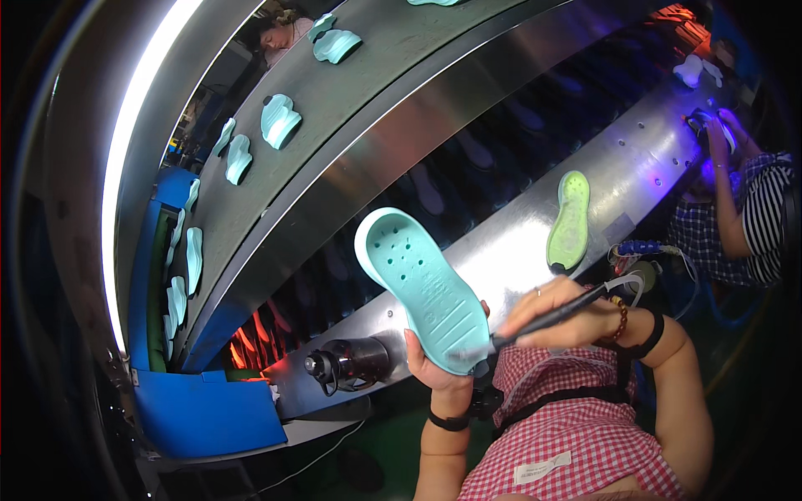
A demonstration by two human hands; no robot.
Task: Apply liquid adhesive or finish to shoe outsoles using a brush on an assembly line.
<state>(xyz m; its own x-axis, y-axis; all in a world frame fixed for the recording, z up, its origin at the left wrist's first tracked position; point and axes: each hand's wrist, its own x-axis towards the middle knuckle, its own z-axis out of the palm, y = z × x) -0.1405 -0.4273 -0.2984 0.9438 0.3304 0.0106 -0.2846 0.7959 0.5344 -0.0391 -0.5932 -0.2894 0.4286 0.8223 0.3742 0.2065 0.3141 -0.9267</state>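
Note:
My left hand [443, 376] supports a turquoise foam shoe sole [422, 280] from beneath, around its lower end. The sole is tilted, its inner face turned up, with small holes at the far wide end and raised ribs lower down. In my right hand [555, 313] is a black-handled brush [572, 309], with a pale tube [626, 280] running from its back end. Its tip is at the sole's lower right edge, where the surface looks wet. Beyond my right hand, a yellow-green sole [571, 221] lies on the metal bench [510, 234].
A dark bottle [359, 363] stands on the bench to the left. Behind it, a conveyor belt [309, 125] carries several turquoise pieces [280, 121]. A blue machine housing [205, 413] is at the lower left. A co-worker [739, 196] handles something under violet light at the right.

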